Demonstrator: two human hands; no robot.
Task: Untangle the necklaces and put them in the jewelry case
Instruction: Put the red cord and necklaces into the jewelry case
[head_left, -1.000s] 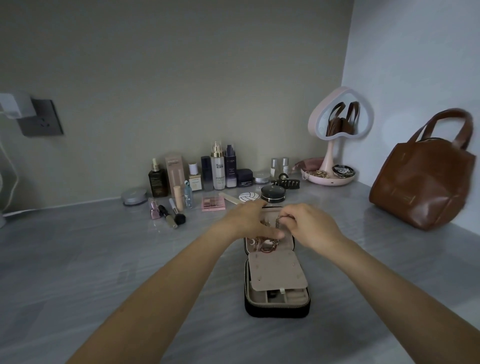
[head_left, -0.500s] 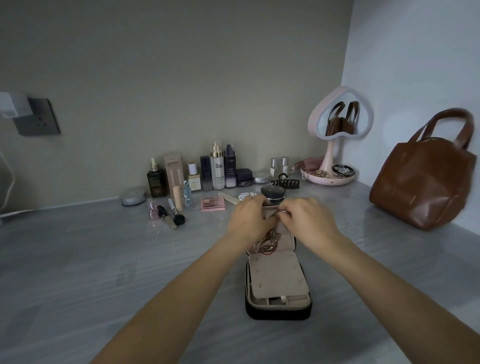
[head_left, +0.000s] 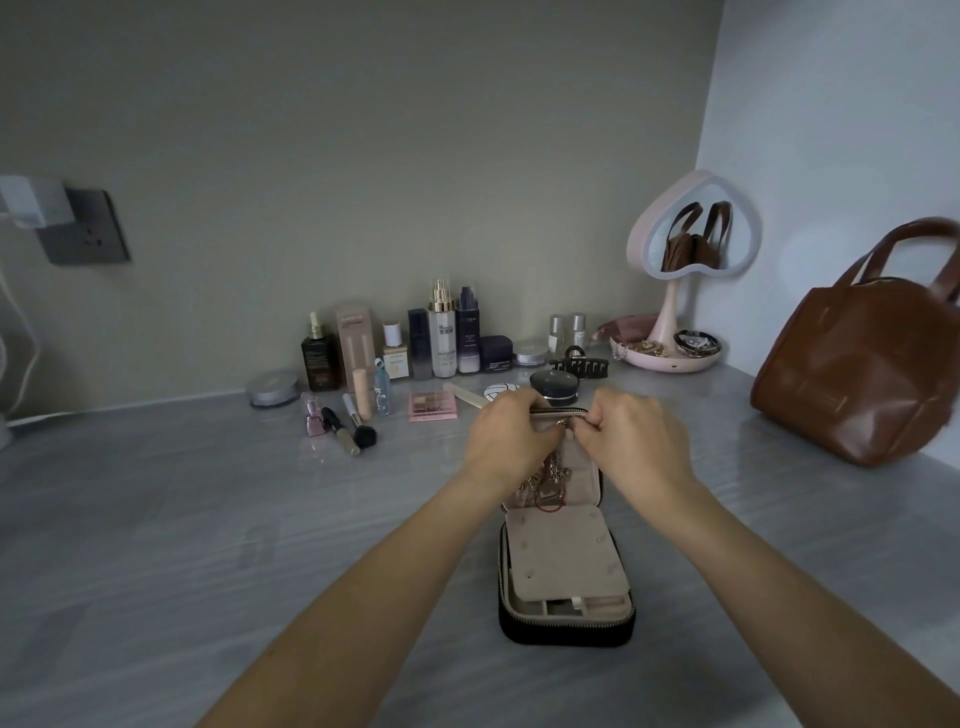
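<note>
1. Right hand (head_left: 636, 441): pinched, thumb to fingertip, on a small bright end of the necklaces (head_left: 545, 486), at the far rim of the case (head_left: 566, 626).
2. Left hand (head_left: 511, 431): curled, knuckles up, just left of the right hand at the same far rim. Hold hidden behind the knuckles; cannot tell whether on chain or on rim.
3. Necklaces: bunched in one clump in the far half of the open case, below and between the hands, with a strand leading up to the pinch. Judged not yet separated.
4. Step judged in hand: drawing one strand out by its end.
   - Keep the pinch at the very end.
   - Lift slowly and steady the clump with the other hand.
   - Feed loops out one at a time. Avoid a hard tug, which would likely tighten the knots.
5. Chains: fine metal links, gold-toned, limp and apt to snag. Something thin and red at the near edge of the clump, too small to identify.
6. Case: rectangular, black outside, metal zip teeth round the rim, pale matt lining that looks suede-like. Flat flap (head_left: 561, 556) with small studs or holes over the near half, and small compartments at the near edge.
7. Table (head_left: 208, 519): grey, streaked, smooth.
8. Far side:
   - Round black jar (head_left: 554, 387) just beyond the hands.
   - Black claw clip (head_left: 579, 366) and a row of bottles (head_left: 441, 332) toward the wall.
   - Pink palette (head_left: 432, 405) to the left of the hands.
9. Right side:
   - Pink heart-shaped mirror (head_left: 696, 228) at the far right, on a dish base.
   - Brown bag (head_left: 857, 374), leather-like and creased.
</note>
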